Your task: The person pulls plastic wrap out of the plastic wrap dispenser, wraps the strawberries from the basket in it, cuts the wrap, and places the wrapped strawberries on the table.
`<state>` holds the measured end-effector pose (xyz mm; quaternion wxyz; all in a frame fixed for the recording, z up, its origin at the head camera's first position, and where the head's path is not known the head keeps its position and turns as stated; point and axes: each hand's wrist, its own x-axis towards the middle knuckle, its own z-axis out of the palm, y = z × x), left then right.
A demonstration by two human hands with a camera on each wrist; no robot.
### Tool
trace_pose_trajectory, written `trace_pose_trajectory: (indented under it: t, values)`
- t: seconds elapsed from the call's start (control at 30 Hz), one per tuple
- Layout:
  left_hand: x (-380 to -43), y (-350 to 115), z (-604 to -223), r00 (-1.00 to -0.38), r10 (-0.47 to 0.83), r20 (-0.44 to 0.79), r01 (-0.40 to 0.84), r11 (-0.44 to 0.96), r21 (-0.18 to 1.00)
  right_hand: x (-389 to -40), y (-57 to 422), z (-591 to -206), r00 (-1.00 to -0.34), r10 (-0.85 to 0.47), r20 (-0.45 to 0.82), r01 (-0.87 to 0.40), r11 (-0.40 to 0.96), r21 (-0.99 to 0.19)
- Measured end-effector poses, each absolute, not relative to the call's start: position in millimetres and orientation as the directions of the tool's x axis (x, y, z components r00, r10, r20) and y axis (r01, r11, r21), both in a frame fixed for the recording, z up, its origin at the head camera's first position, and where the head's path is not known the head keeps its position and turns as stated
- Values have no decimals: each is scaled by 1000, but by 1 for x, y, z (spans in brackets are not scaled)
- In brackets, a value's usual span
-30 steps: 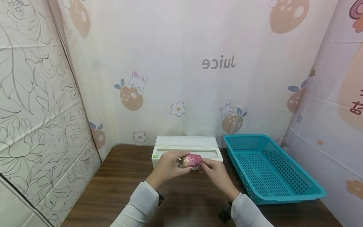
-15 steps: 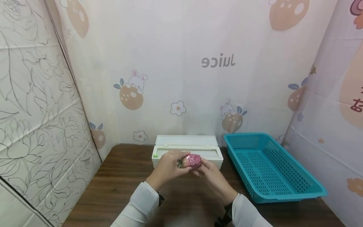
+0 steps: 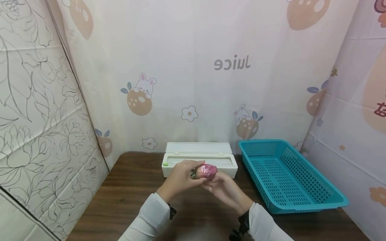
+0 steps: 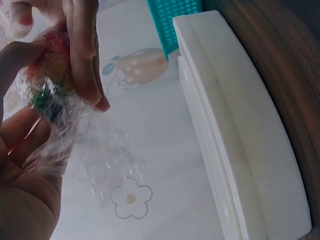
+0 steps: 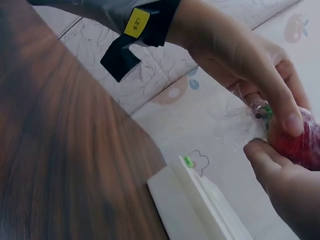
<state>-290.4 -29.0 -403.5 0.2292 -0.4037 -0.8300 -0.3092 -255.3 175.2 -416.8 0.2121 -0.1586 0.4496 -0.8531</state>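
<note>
A pinkish-red fruit (image 3: pixel 206 171) with green leaves at its stem end is wrapped in cling film, its exact kind unclear. My left hand (image 3: pixel 184 175) grips it near the stem end, between thumb and fingers. From below and the right, my right hand (image 3: pixel 225 190) holds the other end with curled fingers. Loose cling film (image 4: pixel 100 150) trails from the leafy end in the left wrist view. Just behind the hands stands a white film dispenser box (image 3: pixel 227 170), its lid (image 3: pixel 197 147) raised and a green slider (image 3: pixel 165 164) at the left.
A turquoise plastic basket (image 3: pixel 304 210) stands to the right of the box. The dark wooden table (image 3: pixel 126 194) extends in front and to the left. Printed white curtains (image 3: pixel 193 83) close off the back and both sides.
My right hand has shifted from the fruit's right end to underneath it, turning palm-up. The fruit has tilted slightly and shows more of its pointed end; the left hand keeps its grip.
</note>
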Motion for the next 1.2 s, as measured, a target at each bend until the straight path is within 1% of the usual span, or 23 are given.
trace_pose_trajectory:
  t: [0.03, 0.1, 0.2, 0.27, 0.33, 0.43, 0.53, 0.67, 0.73, 0.77, 0.8, 0.9, 0.97, 1.03, 1.1, 1.17, 1.2]
  values:
    - [-290, -29, -403, -572, 529, 627, 812, 473, 342, -256, 176, -417, -854, -515, 79, 229, -508, -830]
    - [-289, -30, -402, -578, 529, 621, 811, 452, 370, -257, 177, -417, -842, -534, 78, 219, -471, -854]
    - [-289, -32, -400, -592, 531, 607, 805, 421, 417, -260, 178, -418, -826, -557, 83, 153, -364, -919]
    - [-289, -32, -398, -595, 535, 600, 804, 406, 434, -262, 180, -419, -817, -569, 96, 86, -284, -955]
    - [-289, -32, -396, -602, 546, 583, 798, 390, 459, -263, 182, -420, -809, -579, 103, 49, -240, -969]
    - [-289, -35, -394, -622, 568, 539, 777, 364, 514, -263, 185, -421, -792, -600, 110, 28, -215, -976]
    - [-289, -38, -393, -649, 585, 486, 736, 323, 594, -264, 189, -421, -769, -630, 111, 38, -218, -975]
    - [-291, -42, -390, -647, 596, 476, 719, 268, 641, -265, 193, -419, -743, -660, 112, 76, -249, -965]
    - [-291, -42, -389, -636, 593, 494, 733, 264, 627, -265, 194, -417, -747, -656, 104, 71, -234, -970]
    - [-291, -42, -389, -632, 588, 505, 742, 270, 614, -264, 195, -415, -764, -639, 88, 52, -196, -979]
    - [-291, -42, -389, -628, 583, 515, 751, 278, 599, -264, 195, -414, -788, -612, 67, 29, -146, -989]
    - [-291, -42, -389, -621, 569, 539, 771, 322, 549, -260, 198, -409, -873, -488, 25, -68, 69, -995]
    - [-291, -42, -389, -615, 561, 554, 782, 344, 519, -257, 201, -404, -907, -418, 44, -137, 195, -971]
    - [-292, -42, -390, -598, 560, 573, 798, 353, 488, -254, 203, -400, -914, -394, 101, -218, 265, -939]
    - [-292, -42, -391, -573, 559, 600, 818, 343, 462, -253, 204, -397, -897, -411, 163, -295, 284, -912]
    - [-293, -41, -393, -540, 558, 630, 841, 322, 435, -252, 206, -395, -879, -435, 195, -342, 290, -894]
    - [-294, -41, -394, -524, 561, 641, 851, 310, 425, -252, 207, -395, -878, -436, 195, -346, 299, -890]
